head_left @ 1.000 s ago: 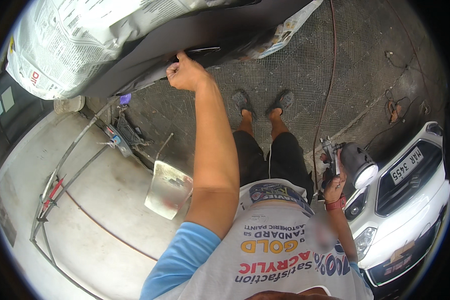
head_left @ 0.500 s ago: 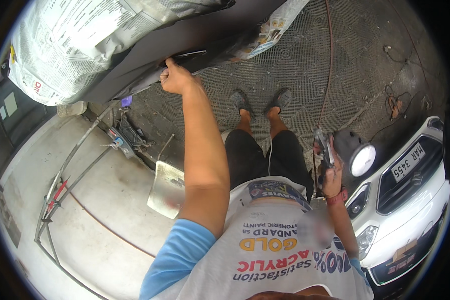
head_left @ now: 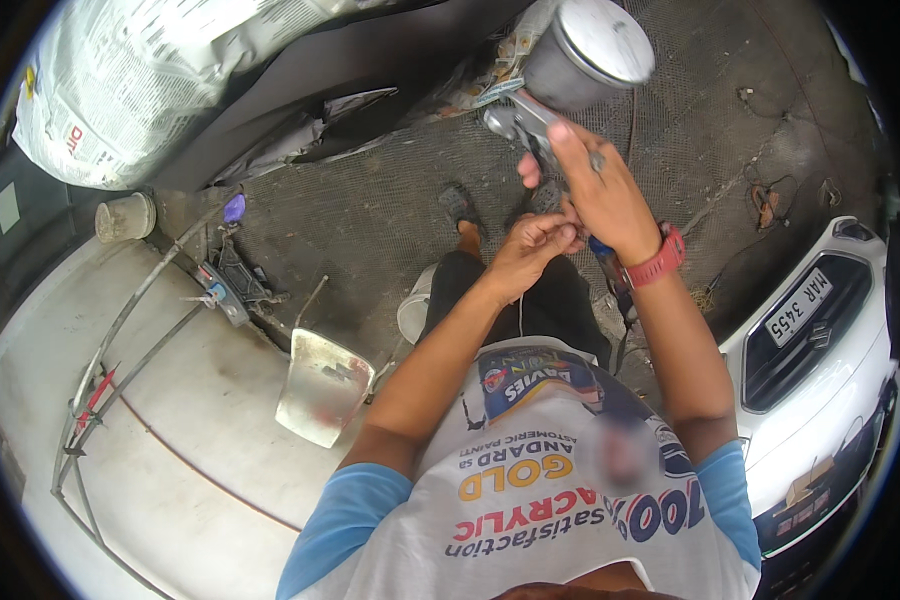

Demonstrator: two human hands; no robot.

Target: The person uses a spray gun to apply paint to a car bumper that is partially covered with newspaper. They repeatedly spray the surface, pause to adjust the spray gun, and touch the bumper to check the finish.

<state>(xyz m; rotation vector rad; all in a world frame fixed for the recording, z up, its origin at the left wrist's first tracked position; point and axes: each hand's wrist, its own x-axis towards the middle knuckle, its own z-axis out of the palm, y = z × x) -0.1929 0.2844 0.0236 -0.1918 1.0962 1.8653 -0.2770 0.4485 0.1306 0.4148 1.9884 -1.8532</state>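
The floor has two parts. The upper part is a dark, rough ground (head_left: 390, 200), and the lower left part is a pale, smooth concrete slab (head_left: 200, 440). On the slab edge stands a small round concrete block (head_left: 125, 216). Thin metal rods (head_left: 120, 340) lie across the pale concrete, bending to the left. A shiny metal sheet (head_left: 322, 385) lies near the border of the two parts. Just above it are a small dark tool (head_left: 232, 285) and a purple cap (head_left: 234, 208). A white bucket (head_left: 415, 310) stands on the dark ground.
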